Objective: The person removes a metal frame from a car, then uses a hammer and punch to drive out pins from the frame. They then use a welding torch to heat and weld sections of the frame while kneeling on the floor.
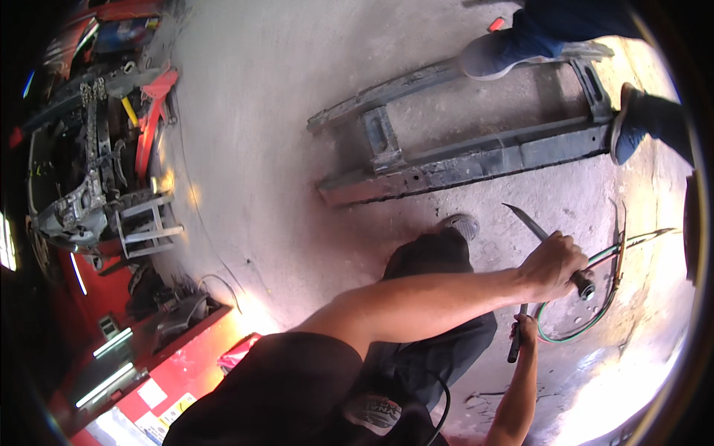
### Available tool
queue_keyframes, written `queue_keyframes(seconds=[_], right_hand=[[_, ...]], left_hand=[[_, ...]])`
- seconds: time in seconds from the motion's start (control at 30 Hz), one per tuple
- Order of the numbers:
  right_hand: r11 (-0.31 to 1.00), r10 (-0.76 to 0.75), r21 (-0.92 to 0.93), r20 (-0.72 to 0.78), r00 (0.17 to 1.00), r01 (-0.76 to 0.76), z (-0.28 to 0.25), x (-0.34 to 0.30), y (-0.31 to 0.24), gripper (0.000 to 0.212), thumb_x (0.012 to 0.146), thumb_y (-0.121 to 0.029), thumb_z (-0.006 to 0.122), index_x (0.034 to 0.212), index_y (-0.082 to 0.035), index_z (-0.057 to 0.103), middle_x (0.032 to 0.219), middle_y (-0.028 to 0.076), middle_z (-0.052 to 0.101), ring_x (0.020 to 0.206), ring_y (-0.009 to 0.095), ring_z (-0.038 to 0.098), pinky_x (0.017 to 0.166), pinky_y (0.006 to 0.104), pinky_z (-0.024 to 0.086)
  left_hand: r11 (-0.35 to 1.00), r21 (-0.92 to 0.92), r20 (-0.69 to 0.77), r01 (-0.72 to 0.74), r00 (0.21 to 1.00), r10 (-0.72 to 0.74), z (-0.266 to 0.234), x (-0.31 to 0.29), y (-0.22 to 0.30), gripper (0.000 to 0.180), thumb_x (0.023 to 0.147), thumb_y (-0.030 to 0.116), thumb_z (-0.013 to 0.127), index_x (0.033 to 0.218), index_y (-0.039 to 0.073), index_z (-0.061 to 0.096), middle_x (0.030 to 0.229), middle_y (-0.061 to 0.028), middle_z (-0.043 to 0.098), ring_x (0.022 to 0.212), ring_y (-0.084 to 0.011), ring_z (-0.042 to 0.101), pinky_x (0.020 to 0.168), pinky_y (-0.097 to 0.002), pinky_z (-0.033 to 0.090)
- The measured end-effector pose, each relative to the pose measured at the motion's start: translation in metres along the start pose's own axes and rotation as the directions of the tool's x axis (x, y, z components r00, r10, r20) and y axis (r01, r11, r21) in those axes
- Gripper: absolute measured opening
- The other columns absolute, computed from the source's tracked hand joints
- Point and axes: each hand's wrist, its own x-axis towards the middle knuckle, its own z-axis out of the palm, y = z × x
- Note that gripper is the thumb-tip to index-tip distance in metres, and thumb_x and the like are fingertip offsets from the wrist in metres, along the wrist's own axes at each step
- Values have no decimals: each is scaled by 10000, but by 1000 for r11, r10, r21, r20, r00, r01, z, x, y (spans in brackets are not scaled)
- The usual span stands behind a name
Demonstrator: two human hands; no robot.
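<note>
My left hand is closed round a dark bar that tapers to a curved point at its far left. The bar's round, metal-tipped end sticks out below the fist. Lower down, my right hand grips a slim dark handle. The upper part of that handle runs up behind my left hand, so I cannot tell what tool it belongs to. Green and red hoses lie looped on the floor just right of both hands. Beyond my hands lies a dark metal frame with long rails and crosspieces.
Another person's shoes stand at the frame's far right. My own shoe is near its close rail. At left are a grey step stand, a red metal support and vehicle parts. A thin cable crosses the concrete floor.
</note>
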Motion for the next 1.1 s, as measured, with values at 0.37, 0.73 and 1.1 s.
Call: queue_keyframes(seconds=[0.37,0.73,1.1], right_hand=[[961,-82,-258,84,993,101,-50,-116,-190,168,847,-176,637,828,-11,618,618,82,571,420,197,551,383,347,462],[367,-328,-866,221,918,339,-177,-7,-290,236,774,-91,610,966,43,580,819,269,650,734,406,692,626,511,535],[-301,-412,-749,660,628,590,-278,36,-336,151,825,-97,636,928,-4,577,744,223,644,743,427,664,636,530,488]], left_hand=[[965,-178,-121,194,969,-217,16,10,-22,136,810,106,742,724,33,666,713,-149,646,760,-358,632,773,-451,480],[939,-337,-171,62,977,-126,38,110,-37,246,815,46,630,606,-22,520,525,-182,475,480,-182,396,511,-416,359],[987,-141,-256,76,960,-111,80,173,-10,512,1028,343,605,613,57,517,532,27,461,533,-69,443,510,-296,384]])
